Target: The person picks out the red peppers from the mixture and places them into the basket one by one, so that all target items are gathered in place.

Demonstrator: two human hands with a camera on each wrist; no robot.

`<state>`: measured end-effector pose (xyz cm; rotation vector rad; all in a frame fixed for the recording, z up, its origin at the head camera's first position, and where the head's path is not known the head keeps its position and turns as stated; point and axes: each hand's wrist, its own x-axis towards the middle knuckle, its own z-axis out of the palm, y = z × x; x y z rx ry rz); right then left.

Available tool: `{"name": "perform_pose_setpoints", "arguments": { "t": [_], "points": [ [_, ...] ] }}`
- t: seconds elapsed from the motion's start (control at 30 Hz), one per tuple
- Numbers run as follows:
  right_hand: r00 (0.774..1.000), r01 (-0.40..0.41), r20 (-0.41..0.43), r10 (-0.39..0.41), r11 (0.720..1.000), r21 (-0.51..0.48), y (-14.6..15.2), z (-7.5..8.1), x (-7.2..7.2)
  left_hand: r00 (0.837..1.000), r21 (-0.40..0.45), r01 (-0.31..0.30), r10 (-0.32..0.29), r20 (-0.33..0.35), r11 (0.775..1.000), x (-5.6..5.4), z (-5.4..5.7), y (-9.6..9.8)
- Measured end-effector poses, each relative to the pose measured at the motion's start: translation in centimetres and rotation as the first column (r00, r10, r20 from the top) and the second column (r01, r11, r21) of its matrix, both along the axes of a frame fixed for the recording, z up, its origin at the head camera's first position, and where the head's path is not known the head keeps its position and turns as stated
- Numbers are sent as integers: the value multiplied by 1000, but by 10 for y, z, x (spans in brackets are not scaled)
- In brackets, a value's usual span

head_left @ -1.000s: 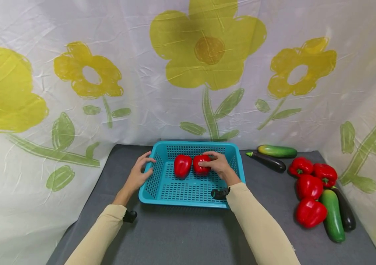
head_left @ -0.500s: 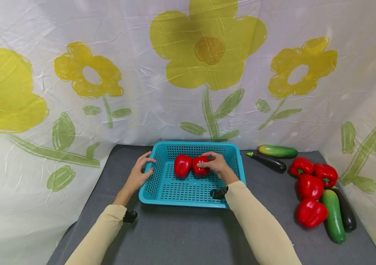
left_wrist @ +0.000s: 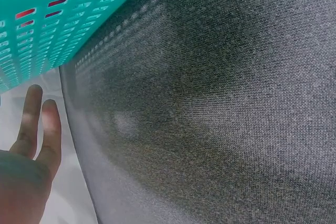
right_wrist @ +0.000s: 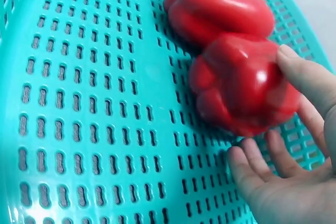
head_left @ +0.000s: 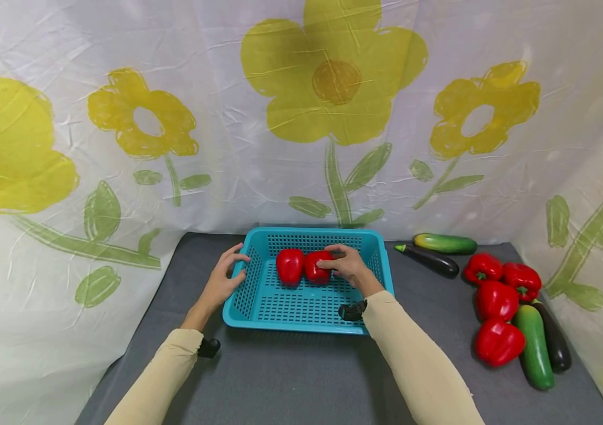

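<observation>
A turquoise slotted basket [head_left: 296, 323] stands on the dark cloth, with two red bell peppers side by side in it. My right hand [head_left: 351, 265] reaches in from the right and holds the right-hand bell pepper [head_left: 317, 268], thumb and forefinger around its side; the other fingers are apart from it in the right wrist view. Against that one leans the left bell pepper [head_left: 290, 267]. At the basket's left rim is my left hand [head_left: 221, 283], its fingers extended and their tips at the edge. Two of its fingers [left_wrist: 51, 124] show straight beside the basket wall in the left wrist view.
To the right lie several more red bell peppers [head_left: 496, 300], a dark eggplant [head_left: 552, 339] and a green zucchini [head_left: 534, 348]. Farther back are another eggplant [head_left: 431, 261] and zucchini [head_left: 446, 242]. A flowered curtain [head_left: 280, 177] hangs behind the table.
Both bell peppers in the basket have shifted slightly left together, with the right hand still at the right one. The left hand and the basket have stayed in place.
</observation>
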<state>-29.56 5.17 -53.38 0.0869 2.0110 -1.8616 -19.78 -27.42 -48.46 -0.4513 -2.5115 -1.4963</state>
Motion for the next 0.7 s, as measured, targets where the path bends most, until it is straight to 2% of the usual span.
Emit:
{"name": "perform_pose_setpoints", "arguments": {
  "t": [0.1,0.23,0.33,0.5,0.6,0.7],
  "points": [
    [1000,-17,0,17,1000,15,3,2,0,1000,-9,-11,11,-17,1000,-8,-16,-5],
    [999,-50,8,50,999,-14,9,18,8,999,-14,-17,16,-44,1000,-16,-34,-12],
    [998,-66,12,67,997,-39,16,31,13,999,5,-7,7,-33,1000,-12,-24,-8],
    [998,-67,-3,67,997,-40,26,35,11,1000,5,-4,4,-3,1000,0,0,1],
    [997,-78,-20,77,996,-47,33,39,11,1000,-11,-10,10,0,1000,2,3,3],
    [995,-98,-30,96,993,-70,38,45,12,1000,-13,-12,12,1,1000,1,1,2]
  ]
}}
